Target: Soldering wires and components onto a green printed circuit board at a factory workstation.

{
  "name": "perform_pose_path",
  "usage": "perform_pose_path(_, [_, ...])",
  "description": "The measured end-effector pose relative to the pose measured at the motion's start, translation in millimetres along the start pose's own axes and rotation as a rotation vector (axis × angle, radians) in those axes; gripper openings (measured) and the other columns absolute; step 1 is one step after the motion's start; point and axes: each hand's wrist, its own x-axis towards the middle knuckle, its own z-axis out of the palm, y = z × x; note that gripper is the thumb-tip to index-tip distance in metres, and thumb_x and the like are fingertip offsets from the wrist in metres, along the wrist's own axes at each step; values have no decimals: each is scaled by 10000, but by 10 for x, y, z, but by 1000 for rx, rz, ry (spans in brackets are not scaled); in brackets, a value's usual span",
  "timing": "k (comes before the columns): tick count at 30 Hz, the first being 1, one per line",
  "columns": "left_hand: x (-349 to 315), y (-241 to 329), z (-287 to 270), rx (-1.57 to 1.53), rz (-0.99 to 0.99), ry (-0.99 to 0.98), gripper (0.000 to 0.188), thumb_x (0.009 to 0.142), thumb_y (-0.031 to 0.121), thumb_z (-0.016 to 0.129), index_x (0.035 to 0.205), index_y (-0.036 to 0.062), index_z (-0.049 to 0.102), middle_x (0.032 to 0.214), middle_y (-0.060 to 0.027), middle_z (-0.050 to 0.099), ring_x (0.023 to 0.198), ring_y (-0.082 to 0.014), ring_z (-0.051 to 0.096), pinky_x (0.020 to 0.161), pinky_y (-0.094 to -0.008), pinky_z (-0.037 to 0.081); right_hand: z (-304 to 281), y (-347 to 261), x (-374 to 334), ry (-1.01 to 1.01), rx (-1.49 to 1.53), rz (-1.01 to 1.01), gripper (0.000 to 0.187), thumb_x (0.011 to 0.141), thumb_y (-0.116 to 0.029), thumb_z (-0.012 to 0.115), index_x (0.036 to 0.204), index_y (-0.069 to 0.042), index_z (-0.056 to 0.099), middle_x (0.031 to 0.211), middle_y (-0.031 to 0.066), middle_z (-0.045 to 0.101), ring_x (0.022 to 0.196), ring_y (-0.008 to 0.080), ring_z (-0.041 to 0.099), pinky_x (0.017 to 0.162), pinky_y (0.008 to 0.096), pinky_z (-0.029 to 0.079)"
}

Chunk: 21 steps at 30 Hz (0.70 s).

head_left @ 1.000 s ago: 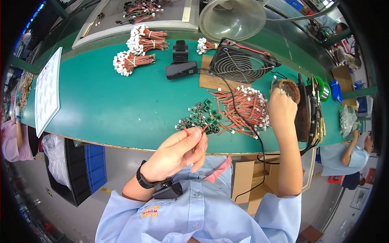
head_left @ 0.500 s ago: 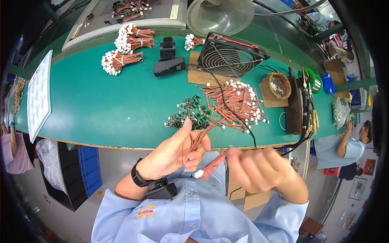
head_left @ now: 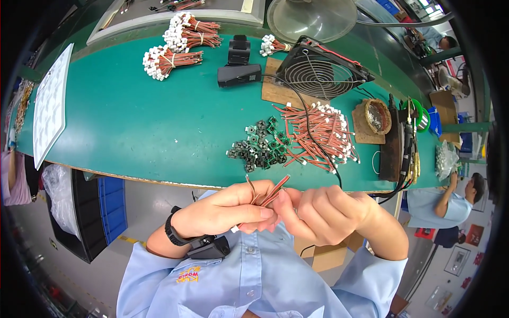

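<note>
Over the bench's near edge, my left hand (head_left: 230, 212) is closed around a few red-and-black connector wires (head_left: 272, 195). Their thin ends fan upward, and a white plug (head_left: 235, 229) pokes out below the fingers. My right hand (head_left: 328, 213) meets it, with thumb and fingertips pinched on the same wires; its other fingers are curled, and the exact grip is partly hidden. Just beyond the hands lies a heap of small black-and-green circuit-board parts (head_left: 259, 146). Beside that heap spreads a loose pile of similar wires with white plugs (head_left: 321, 135).
Tied wire bundles (head_left: 172, 61) lie at the back left, near a black clamp-like device (head_left: 239, 75). A fan (head_left: 323, 71) stands behind the wire pile, its black cable crossing it. At right are a round solder pot (head_left: 377, 116) and soldering irons (head_left: 409, 143). A white tray (head_left: 52, 108) leans left.
My right hand has come left to join the left hand, bringing the wire that hung between them. My left fingers have closed further over the wires. The whole view has shifted slightly.
</note>
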Motion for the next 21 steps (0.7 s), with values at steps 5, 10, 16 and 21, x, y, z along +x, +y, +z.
perform_pose_path(5, [18,19,-17,72,-6,10,135,937,149,461,1002,31,460,770,-4,508,579,-44,381,496,-200,294,-12,-23,3,-18,71,86,130,821,-142,641,943,-112,608,526,-63,421,474,69,392,517,224,336])
perform_pose_path(10, [33,-8,-46,16,4,-32,105,944,132,425,947,30,446,726,0,471,572,-45,377,489,-204,291,-36,-23,28,-53,144,131,143,821,-138,646,957,-112,609,526,-65,416,467,73,378,511,224,334])
perform_pose_path(16, [19,-20,-56,-50,6,-57,98,945,118,398,935,30,439,703,-2,452,565,-45,367,483,-209,281,-23,-37,45,-37,198,159,167,803,-128,657,965,-108,620,548,-63,424,469,79,380,497,223,324])
perform_pose_path(21, [13,-13,-29,121,48,-32,66,927,77,389,942,32,434,725,-13,459,599,-62,390,514,-212,304,-88,-31,126,-31,447,392,202,730,-104,690,927,-104,641,583,-43,432,490,97,406,493,225,331])
